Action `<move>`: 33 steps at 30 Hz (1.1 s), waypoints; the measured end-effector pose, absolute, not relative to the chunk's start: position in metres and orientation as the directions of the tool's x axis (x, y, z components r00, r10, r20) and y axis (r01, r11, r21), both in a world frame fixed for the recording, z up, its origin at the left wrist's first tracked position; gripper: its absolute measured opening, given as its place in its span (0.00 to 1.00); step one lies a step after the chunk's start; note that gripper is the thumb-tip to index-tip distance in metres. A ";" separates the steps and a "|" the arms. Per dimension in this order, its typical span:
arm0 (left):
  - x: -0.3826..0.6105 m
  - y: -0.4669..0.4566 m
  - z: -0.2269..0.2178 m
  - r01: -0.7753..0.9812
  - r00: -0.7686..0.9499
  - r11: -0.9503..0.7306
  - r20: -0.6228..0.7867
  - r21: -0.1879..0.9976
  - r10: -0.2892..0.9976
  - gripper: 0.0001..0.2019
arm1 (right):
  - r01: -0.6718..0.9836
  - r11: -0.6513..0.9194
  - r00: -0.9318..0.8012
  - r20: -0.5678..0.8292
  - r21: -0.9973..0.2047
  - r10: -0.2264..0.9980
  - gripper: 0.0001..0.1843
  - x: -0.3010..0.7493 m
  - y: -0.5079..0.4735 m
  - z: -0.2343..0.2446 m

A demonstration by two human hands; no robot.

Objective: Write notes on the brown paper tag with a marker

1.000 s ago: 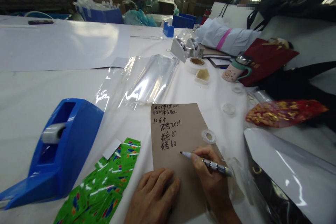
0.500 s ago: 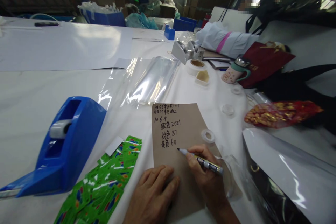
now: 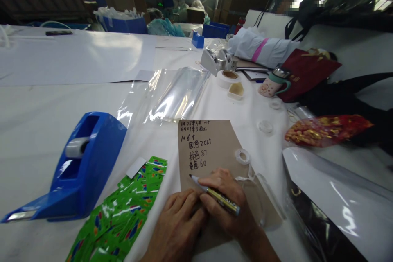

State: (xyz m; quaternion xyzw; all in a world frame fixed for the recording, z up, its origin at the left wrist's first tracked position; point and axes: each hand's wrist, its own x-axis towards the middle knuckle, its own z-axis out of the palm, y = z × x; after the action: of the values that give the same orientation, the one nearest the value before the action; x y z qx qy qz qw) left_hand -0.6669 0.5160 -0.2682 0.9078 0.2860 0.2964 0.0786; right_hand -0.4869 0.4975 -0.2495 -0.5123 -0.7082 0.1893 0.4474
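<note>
A marker pen [image 3: 221, 199] is gripped in my right hand [image 3: 229, 198], its dark tip down at the brown card [image 3: 221, 143] just below the last handwritten line. Black writing with numbers fills the card's upper left. My left hand [image 3: 181, 223] lies on the lower left of the card, fingers together and resting on it, holding nothing. The fingers of both hands nearly meet. A small white tape ring [image 3: 242, 156] sits on the card's right edge, and a clear strip trails below it beside my right hand.
Left stand a blue tape dispenser [image 3: 89, 163] and green printed packets [image 3: 123, 213]. Clear plastic film [image 3: 181, 94] lies beyond the card. On the right are a tape roll [image 3: 227, 78], a mug [image 3: 272, 85], a red snack bag [image 3: 325, 131] and a white-and-black package [image 3: 334, 196]. A person [image 3: 310, 12] is behind.
My right hand has moved left with the marker pen, from right of the last written line to below its start. My left hand stays on the card. The view has shifted slightly.
</note>
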 end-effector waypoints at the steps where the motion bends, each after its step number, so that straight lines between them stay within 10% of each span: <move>1: -0.667 0.516 -0.268 0.475 0.660 -0.826 0.499 0.303 0.562 0.20 | 0.569 0.374 -0.040 0.429 -0.732 0.902 0.14 -0.487 0.497 -0.250; 10: -0.668 0.518 -0.269 0.482 0.638 -0.834 0.545 0.269 0.544 0.17 | 0.539 0.004 0.463 0.300 -0.842 0.834 0.07 -0.484 0.493 -0.255; 33: -0.669 0.518 -0.265 0.473 0.635 -0.835 0.549 0.279 0.543 0.18 | 0.671 0.031 0.332 0.337 -0.740 0.881 0.07 -0.483 0.493 -0.260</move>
State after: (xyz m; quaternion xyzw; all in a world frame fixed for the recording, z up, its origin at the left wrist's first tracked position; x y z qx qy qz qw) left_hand -0.6693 0.5183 -0.2651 0.9024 0.2817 0.3214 0.0544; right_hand -0.4828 0.4932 -0.2596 -0.6860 -0.5658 0.1187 0.4418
